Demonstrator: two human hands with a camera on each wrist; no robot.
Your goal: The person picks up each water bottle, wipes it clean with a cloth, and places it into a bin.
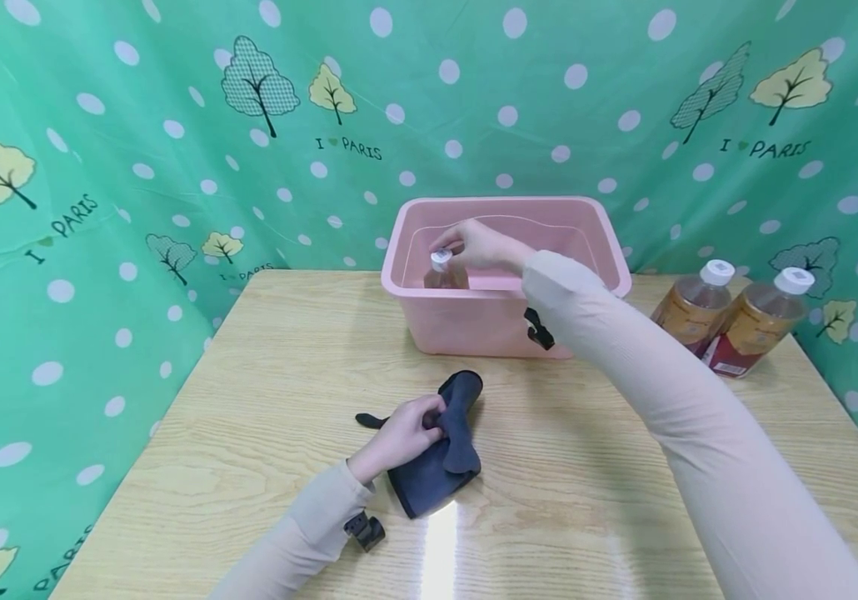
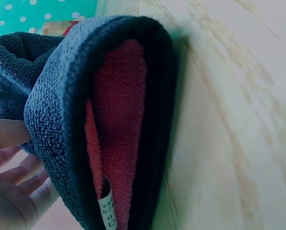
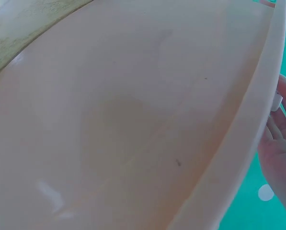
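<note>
In the head view my left hand (image 1: 405,432) pinches a dark grey cloth (image 1: 429,482) that lies folded and bunched on the table. The left wrist view shows its fluffy outside, black edging, pinkish-red inner side (image 2: 121,81) and a small white label (image 2: 108,211). Thumb and fingers of the left hand (image 2: 18,182) are on its fold. My right hand (image 1: 480,247) reaches inside the pink plastic bin (image 1: 474,321) and holds a bottle (image 1: 440,275) by its white cap. The bin wall hides the bottle's lower part. In the right wrist view, that wall covers most of the right hand (image 3: 282,153).
Two bottles (image 1: 755,325) with white caps and orange-red labels stand at the table's right rear, partly behind my right sleeve (image 1: 661,392). A green dotted curtain (image 1: 429,108) hangs behind and beside the wooden table (image 1: 279,367). A dark strap (image 1: 371,420) sticks out left of the cloth.
</note>
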